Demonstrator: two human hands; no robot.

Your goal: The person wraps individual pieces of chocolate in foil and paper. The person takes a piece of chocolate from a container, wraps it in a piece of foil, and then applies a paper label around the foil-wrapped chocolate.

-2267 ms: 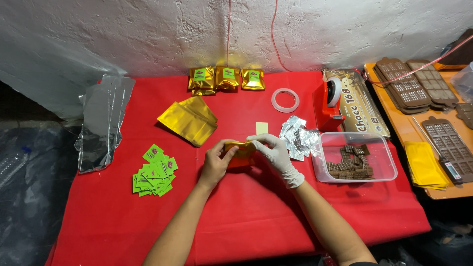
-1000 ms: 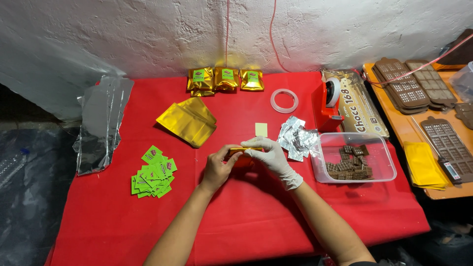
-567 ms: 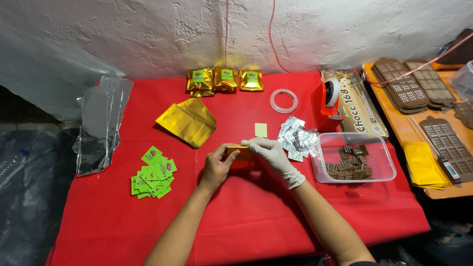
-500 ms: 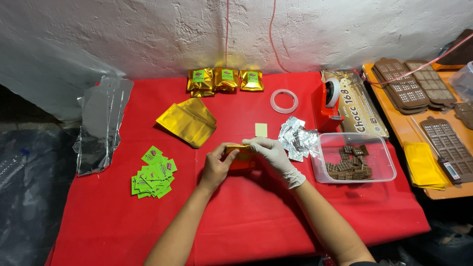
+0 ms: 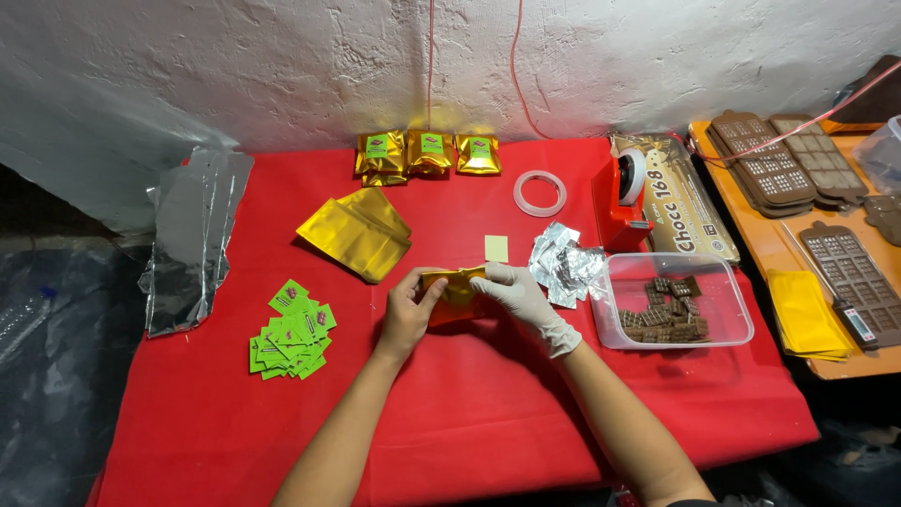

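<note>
Both hands meet over the middle of the red tabletop (image 5: 469,413), and between them sits a small gold foil pouch (image 5: 453,293). The bare left hand (image 5: 405,314) has its fingers curled and clamped on the pouch's left end, thumb on top. The right hand (image 5: 519,293), in a white glove, has its fingers closed on the pouch's right end, so the pouch is pinched from both sides just above the cloth.

Just beyond the gloved fingers lies a small pale yellow square (image 5: 496,248), and to their right a heap of crumpled silver foil (image 5: 563,266). Further right stands a clear plastic tub (image 5: 723,324) with brown chocolate pieces (image 5: 666,312) in it. Left of the bare fingers, well apart, is a scatter of green labels (image 5: 289,329). Beyond those fingers lies a stack of flat gold pouches (image 5: 357,233), and at the far edge by the wall three filled gold packets (image 5: 428,153) stand in a row. A ring of clear tape (image 5: 540,193) and a red tape dispenser (image 5: 621,195) lie beyond the gloved hand.
</note>
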